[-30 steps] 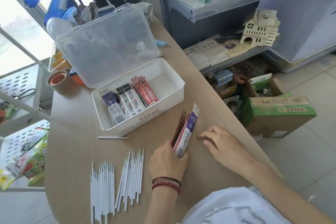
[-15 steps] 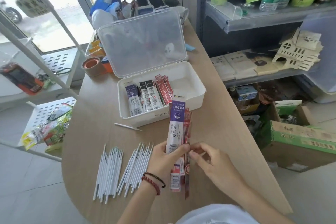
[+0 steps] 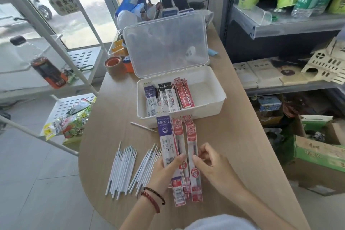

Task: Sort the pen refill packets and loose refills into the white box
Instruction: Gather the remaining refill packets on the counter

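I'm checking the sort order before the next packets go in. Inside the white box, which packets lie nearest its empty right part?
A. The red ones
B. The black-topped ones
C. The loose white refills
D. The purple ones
A: in the white box the red packets sit rightmost, next to the bare floor, with the black-topped packets and purple packets to their left.

The wooden table [image 3: 233, 145] carries an open white box [image 3: 214, 102], two refill piles [image 3: 134, 168], one stray refill [image 3: 143, 126] and tape rolls [image 3: 113, 64].
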`<state>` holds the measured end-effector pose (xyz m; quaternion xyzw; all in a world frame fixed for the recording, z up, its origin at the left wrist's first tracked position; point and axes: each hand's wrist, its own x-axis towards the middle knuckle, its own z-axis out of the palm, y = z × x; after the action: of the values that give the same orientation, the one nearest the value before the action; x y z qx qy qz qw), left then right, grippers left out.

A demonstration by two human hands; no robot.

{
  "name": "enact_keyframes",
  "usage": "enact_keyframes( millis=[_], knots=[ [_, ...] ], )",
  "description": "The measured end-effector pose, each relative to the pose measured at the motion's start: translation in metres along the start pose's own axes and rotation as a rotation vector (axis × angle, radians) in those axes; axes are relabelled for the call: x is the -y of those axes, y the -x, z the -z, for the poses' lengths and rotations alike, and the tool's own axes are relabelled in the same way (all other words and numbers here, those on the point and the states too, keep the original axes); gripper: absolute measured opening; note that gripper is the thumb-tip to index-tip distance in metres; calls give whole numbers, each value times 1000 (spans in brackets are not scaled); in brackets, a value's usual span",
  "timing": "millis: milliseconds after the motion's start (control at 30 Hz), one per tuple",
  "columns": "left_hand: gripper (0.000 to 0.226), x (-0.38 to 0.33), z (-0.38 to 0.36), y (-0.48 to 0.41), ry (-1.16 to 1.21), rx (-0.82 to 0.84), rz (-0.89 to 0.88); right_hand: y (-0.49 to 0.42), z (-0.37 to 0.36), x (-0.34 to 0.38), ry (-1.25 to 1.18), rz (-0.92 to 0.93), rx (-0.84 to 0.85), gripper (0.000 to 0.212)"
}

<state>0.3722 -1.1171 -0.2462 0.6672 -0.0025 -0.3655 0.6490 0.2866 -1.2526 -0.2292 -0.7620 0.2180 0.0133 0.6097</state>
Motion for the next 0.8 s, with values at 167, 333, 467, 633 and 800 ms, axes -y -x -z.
enact_keyframes(
  millis=[167,333,467,633,800],
  knots=[
    [31,7,-2,1,-71,-57,-10,4,0,-9,47,-28,-71,16],
    [28,4,-5,-2,-52,-69,-29,2,4,-6,34,18,-139,14],
    [28,4,-9,-3,-37,-40,-35,4,5,-10,5,17,-120,13],
    [42,6,-14,-2,4,-15,-54,3,2,-14,8,31,-153,12],
    [31,6,-15,0,51,-52,-61,3,1,-10,-29,58,-167,12]
  ],
)
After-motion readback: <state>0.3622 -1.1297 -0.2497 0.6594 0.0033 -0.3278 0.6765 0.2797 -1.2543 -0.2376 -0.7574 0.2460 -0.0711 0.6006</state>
